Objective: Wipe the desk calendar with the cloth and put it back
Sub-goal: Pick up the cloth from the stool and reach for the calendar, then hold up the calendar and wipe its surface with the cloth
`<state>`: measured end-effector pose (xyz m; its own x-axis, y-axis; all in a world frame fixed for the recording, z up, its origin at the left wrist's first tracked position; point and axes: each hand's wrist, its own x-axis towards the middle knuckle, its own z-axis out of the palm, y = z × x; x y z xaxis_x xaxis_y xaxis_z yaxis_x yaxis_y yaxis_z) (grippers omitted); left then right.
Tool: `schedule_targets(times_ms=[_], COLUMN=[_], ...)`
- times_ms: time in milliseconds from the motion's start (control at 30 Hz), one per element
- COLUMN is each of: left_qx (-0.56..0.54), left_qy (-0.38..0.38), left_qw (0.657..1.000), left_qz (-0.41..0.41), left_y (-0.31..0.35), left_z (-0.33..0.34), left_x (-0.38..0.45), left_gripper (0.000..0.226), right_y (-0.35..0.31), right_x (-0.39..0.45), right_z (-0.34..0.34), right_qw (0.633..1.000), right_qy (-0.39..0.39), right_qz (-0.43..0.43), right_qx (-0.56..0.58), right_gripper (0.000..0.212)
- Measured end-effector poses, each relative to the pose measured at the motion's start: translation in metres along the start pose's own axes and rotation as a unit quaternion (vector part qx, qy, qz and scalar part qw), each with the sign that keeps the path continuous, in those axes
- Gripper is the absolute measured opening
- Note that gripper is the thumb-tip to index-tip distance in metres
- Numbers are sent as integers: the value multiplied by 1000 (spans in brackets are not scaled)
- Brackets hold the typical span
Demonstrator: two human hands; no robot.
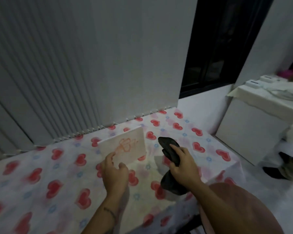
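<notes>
The desk calendar (125, 146), a pale card with an orange drawing on its face, stands upright on the table (41, 174) near the back middle. My left hand (114, 173) hovers just in front of its lower left corner, fingers spread, holding nothing; whether the fingertips touch the card is unclear. My right hand (181, 164) is to the right of the calendar, closed on a dark cloth (169, 149) that sticks out above the fingers and hangs down below the wrist.
The table wears a white cover printed with red hearts. Grey vertical blinds (57, 73) hang right behind it. A white cabinet (247, 129) stands to the right, with another person's leg and dark shoe (277, 171) beside it. A dark window (218, 48) is behind.
</notes>
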<state>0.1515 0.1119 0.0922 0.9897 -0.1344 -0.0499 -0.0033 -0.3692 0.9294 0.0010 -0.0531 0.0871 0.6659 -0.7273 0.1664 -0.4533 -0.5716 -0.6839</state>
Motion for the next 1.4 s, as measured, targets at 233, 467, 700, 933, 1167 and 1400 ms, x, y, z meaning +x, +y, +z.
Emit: schedule_targets(times_ms=[233, 467, 700, 933, 1167, 1400], left_qx=[28, 39, 29, -14, -82, -178], left_qy=[-35, -90, -108, -86, -107, -131], left_qw=[997, 994, 993, 990, 980, 968], left_qz=[60, 48, 43, 110, 145, 121], left_y=[-12, -32, -24, 1, 26, 44], left_z=[-24, -21, -14, -5, -9, -13], left_x=[62, 105, 112, 122, 123, 116], left_gripper=[75, 63, 45, 36, 41, 39], right_y=[-43, -59, -72, -93, -113, -133], right_x=[32, 50, 57, 72, 77, 60], right_z=[43, 63, 81, 76, 69, 84], right_qw=[1000, 999, 999, 999, 998, 982], right_qy=[14, 16, 18, 25, 57, 66], right_qz=[10, 34, 41, -5, -15, -113], right_qx=[18, 31, 27, 21, -18, -133], right_gripper=[65, 63, 64, 63, 65, 59])
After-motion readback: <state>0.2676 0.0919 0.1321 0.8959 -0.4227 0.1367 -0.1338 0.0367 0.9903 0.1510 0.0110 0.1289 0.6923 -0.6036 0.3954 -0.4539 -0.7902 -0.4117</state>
